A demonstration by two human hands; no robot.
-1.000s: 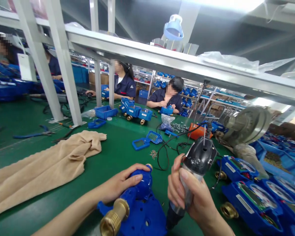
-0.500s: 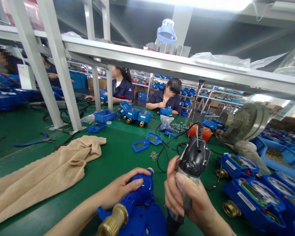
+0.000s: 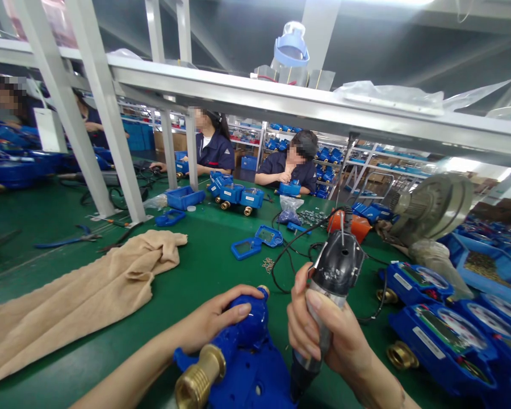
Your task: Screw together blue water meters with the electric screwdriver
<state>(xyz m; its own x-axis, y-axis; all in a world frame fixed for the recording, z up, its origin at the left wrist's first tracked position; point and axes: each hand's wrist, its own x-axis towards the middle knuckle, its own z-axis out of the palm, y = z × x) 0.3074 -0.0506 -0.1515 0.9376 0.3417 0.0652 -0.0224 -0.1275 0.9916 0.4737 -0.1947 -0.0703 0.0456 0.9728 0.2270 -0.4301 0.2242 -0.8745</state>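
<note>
The left hand (image 3: pixel 215 321) was curled over the round end of a blue meter (image 3: pixel 251 369), with the thumb and fingers pressed on it. The meter lay low in front of the person, at the green table (image 3: pixel 213 255), and a gold-coloured pipe end (image 3: pixel 200 376) stuck out from it on the left. The right hand (image 3: pixel 326 332) had its fingers wrapped tight around a power screwdriver (image 3: pixel 336 270) — black on top and silver in the middle. The tool leaned a bit, and its dark tip pointed down by the right edge of the meter; I cannot tell if they touched. Past the hands was a little pile of screws (image 3: pixel 268 264), near two blue lids (image 3: pixel 269 236). A tan cloth (image 3: pixel 97 295) lay on the left. On the right sat a bunch of other meters (image 3: pixel 440 343) — and behind them was a blue bin (image 3: pixel 491 291) with lots of tiny bits inside.
</note>
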